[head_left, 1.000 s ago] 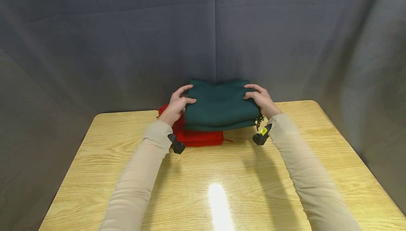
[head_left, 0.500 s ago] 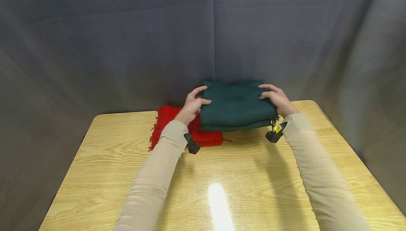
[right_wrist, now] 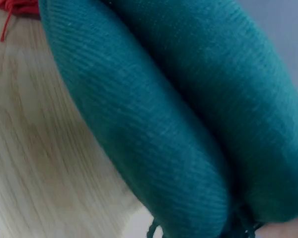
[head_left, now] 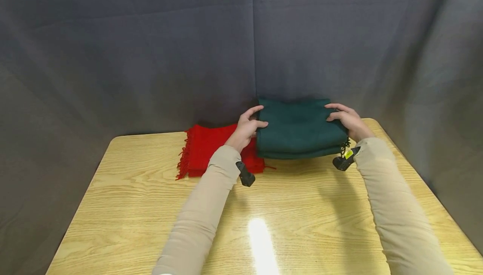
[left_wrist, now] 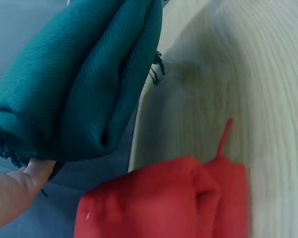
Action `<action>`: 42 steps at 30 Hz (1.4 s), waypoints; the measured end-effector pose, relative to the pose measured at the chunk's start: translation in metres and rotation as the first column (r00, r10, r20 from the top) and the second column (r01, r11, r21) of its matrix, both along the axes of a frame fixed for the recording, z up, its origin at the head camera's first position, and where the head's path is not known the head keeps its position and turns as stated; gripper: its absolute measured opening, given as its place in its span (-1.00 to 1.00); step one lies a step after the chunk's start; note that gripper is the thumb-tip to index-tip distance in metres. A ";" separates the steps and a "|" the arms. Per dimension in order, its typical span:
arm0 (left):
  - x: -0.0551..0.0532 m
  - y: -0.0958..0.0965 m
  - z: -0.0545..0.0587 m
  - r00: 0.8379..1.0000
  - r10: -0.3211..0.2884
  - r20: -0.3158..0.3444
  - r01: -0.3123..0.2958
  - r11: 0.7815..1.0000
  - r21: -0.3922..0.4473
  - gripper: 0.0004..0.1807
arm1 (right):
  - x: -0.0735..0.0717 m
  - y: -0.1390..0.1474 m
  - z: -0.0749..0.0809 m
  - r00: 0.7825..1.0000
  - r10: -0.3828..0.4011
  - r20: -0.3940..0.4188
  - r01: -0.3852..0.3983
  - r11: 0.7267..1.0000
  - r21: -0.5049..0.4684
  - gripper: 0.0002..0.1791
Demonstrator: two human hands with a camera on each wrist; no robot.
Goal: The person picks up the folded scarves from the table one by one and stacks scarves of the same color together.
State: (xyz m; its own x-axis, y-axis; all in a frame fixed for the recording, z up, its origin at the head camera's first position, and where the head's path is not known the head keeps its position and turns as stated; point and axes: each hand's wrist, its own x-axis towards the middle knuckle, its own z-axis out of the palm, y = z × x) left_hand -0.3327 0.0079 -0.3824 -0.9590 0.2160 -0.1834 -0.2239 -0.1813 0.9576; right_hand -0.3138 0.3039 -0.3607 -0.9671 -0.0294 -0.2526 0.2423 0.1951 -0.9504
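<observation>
Between my two hands hangs a folded dark green scarf [head_left: 298, 128] with fringe at its ends, held above the table toward the back. My left hand [head_left: 247, 128] grips its left end, thumb on top; in the left wrist view the thumb and fingers [left_wrist: 37, 171] sit at the fringed end. My right hand [head_left: 349, 120] holds the right end, with dark tassels hanging below it. A folded red scarf [head_left: 211, 141] lies flat on the table at the left, fringe to its left side, partly covered by my left hand and forearm.
The light wooden table [head_left: 132, 208] has rounded back corners. A dark grey curtain [head_left: 170, 57] stands right behind it and along both sides. Small black cameras [head_left: 246, 175] are strapped at both wrists.
Both hands have carried the green scarf steadily to the right, from over the red scarf to mostly beside it. More of the red scarf now shows; it stays in place.
</observation>
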 end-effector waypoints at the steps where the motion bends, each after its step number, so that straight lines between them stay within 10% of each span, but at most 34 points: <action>1: 0.001 0.002 -0.002 1.000 -0.004 0.001 0.004 1.000 -0.003 -0.38 | 0.001 0.002 -0.001 1.000 0.006 0.004 -0.006 1.000 0.001 -0.44; 20: 0.016 0.039 -0.063 0.999 0.039 -0.013 -0.041 0.982 -0.183 -0.38 | 0.009 0.018 -0.058 0.999 0.022 0.033 -0.027 0.991 0.134 -0.33; 32: 0.024 0.040 -0.059 0.997 -0.064 -0.036 0.051 0.957 -0.286 -0.28 | 0.021 0.026 -0.083 0.998 -0.018 -0.053 0.028 0.979 0.200 -0.30; 36: 0.024 0.039 -0.056 0.994 -0.068 -0.088 0.040 0.955 -0.293 -0.27 | 0.023 0.024 -0.082 0.994 -0.027 -0.106 0.059 0.947 0.316 -0.34; 42: 0.030 0.042 -0.045 0.986 -0.014 -0.169 -0.043 0.943 -0.329 -0.41 | 0.025 0.015 -0.067 0.953 -0.149 -0.263 0.267 0.822 0.503 -0.53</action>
